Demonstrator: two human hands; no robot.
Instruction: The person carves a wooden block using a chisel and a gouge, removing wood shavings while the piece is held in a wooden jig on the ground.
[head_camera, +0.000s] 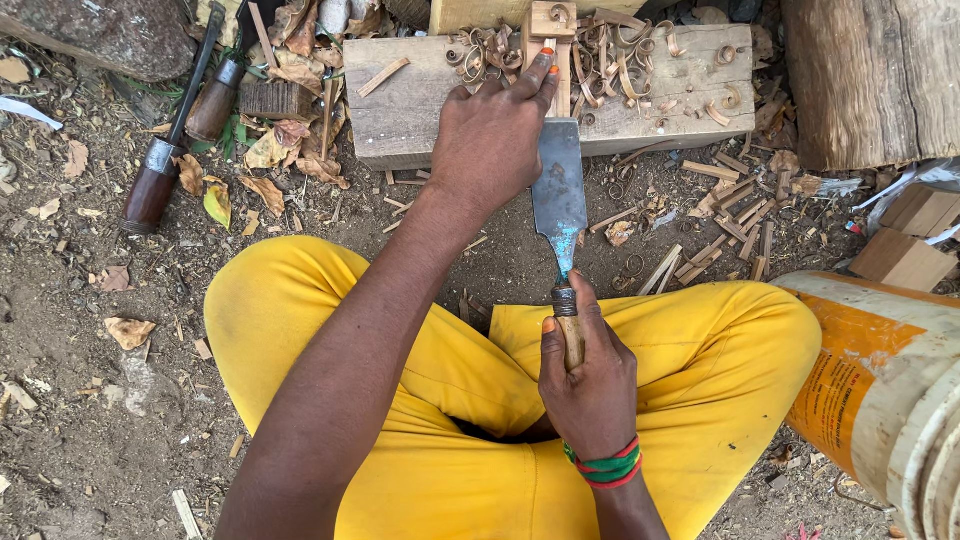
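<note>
My right hand grips the wooden handle of a broad flat chisel, whose blade points away from me toward a wooden block. My left hand rests on the block, its fingers pinning a small upright piece of wood against the thick plank. The chisel's edge sits at the base of that small piece. Curled wood shavings lie on the plank around it. I sit cross-legged in yellow trousers.
Two wooden-handled tools lie on the dirt at the upper left beside dry leaves. A thick log stands at the upper right, wood offcuts and chips lie below it, and an orange-and-white plastic container lies at my right.
</note>
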